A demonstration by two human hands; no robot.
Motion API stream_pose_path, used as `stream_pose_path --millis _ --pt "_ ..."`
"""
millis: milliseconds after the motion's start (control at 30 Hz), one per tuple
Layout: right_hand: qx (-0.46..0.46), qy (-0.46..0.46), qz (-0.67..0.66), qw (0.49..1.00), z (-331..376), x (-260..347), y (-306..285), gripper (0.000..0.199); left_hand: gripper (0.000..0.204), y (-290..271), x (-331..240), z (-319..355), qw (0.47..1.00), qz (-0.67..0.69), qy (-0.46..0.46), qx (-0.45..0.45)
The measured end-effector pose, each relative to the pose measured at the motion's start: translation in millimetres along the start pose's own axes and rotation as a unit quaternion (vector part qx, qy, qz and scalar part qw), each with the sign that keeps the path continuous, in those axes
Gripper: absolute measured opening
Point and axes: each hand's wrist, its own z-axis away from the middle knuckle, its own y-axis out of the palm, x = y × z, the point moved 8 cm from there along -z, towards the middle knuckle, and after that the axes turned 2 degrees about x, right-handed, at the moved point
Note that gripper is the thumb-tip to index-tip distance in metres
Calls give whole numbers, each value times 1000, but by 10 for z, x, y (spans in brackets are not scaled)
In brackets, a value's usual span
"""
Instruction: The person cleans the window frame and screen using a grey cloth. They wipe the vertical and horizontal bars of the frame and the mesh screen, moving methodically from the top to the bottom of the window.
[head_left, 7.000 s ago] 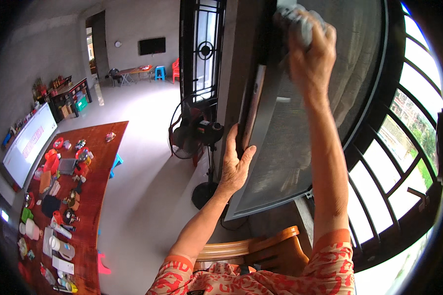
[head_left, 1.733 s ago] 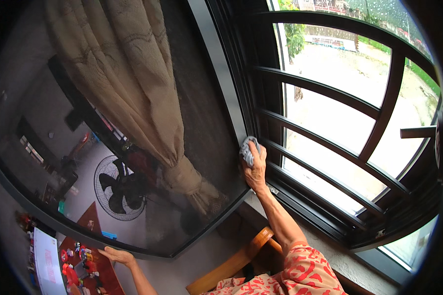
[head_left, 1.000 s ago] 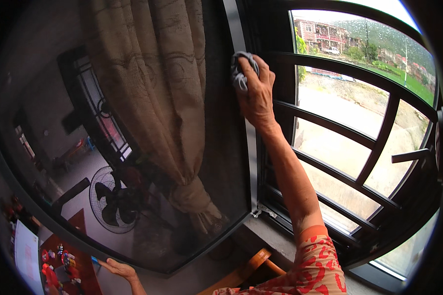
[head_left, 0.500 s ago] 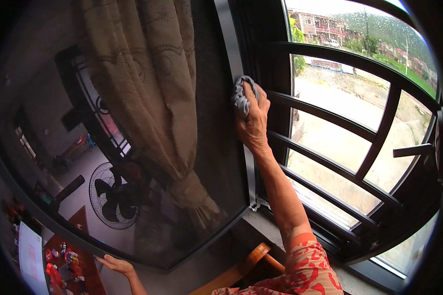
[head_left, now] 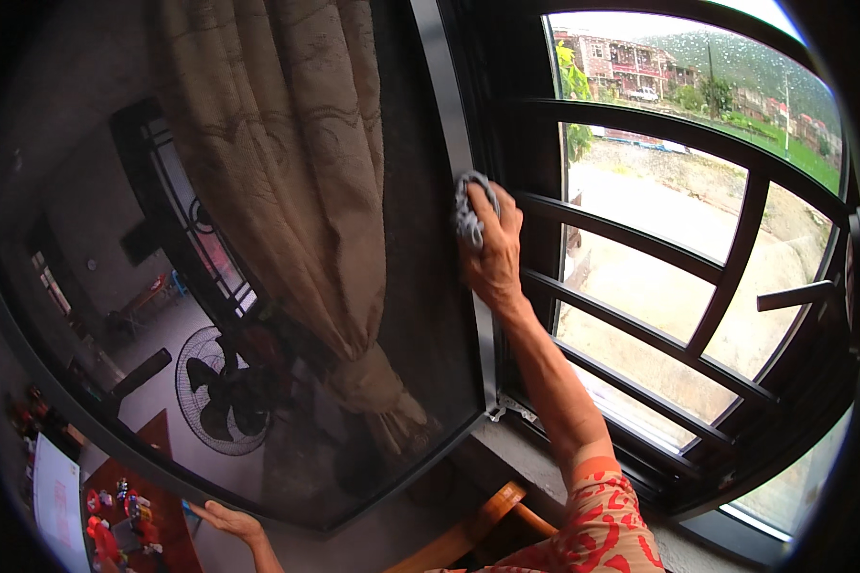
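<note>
A crumpled cloth rag (head_left: 469, 212) contrasts with a smooth metal window frame (head_left: 444, 86), a textured fabric curtain (head_left: 315, 181), a glossy wooden chair (head_left: 499, 500) and a rough, matt concrete sill (head_left: 527, 456).

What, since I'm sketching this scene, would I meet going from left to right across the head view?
White panel, reddish-brown table, left hand, grey cloth, right hand, white vehicle outside, window handle.
</note>
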Motion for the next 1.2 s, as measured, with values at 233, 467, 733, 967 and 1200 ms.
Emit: stream_pose_path --millis 233,467,733,967,1200 --pt "-52 -93 76 991 -921 267 45 50 55 -17 -89 64 998 -52 -8 -15" --pt "-97 -137 148 975 -1260 366 85 52 55 -24 -139 62 998 -48 -29 -16" --pt "-127 -100 66 985 -777 198 64 47 50 -6 -225 19 998 59 6 -21" --pt "-102 -14 18 994 -235 9 53 46 60 -43 -89 -25 1000 5 7 -9" --pt "-55 41 3 998 377 -136 4 47 58 -58 -146 -43 998 -42 35 -29"
